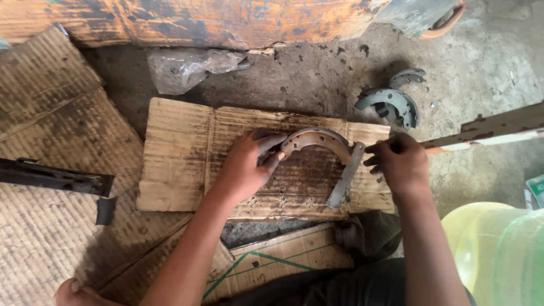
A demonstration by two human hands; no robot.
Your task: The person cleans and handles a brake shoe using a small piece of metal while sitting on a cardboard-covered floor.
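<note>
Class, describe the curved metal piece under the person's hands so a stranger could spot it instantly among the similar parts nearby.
Find the stained cardboard sheet on the concrete floor. On it lies a rusty brown brake shoe, gripped by the left hand and right hand. Unlike the grey shoes beyond, it is reddish and held.

A rusty, curved brake shoe (pixel 318 139) is held arched upward over a stained sheet of cardboard (pixel 175 164) on the floor. Its left end is gripped, and its grey web runs down toward the lower right.
</note>
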